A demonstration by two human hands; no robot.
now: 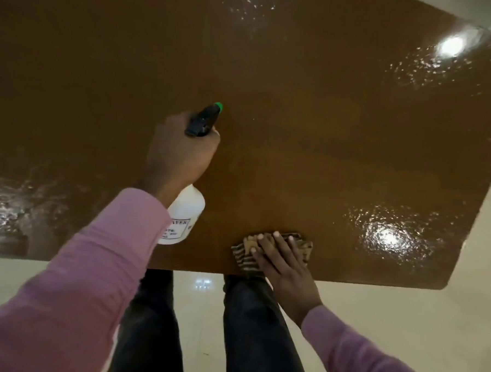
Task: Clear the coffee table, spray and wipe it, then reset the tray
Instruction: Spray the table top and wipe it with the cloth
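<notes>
The brown glossy coffee table (321, 142) fills most of the view, with wet droplet patches near its corners. My left hand (180, 155) grips the neck of a white spray bottle (184, 214), held above the table's near middle. The bottle's black head with a green nozzle tip (218, 105) points away from me over the tabletop. My right hand (282, 263) lies with straight fingers on a striped brown cloth (246, 257) at the table's near edge. No tray is in view.
Pale glossy floor tiles (459, 317) surround the table on the near and right sides. My legs in dark trousers (149, 333) stand against the near edge. Ceiling lights reflect off the wet spots on the tabletop.
</notes>
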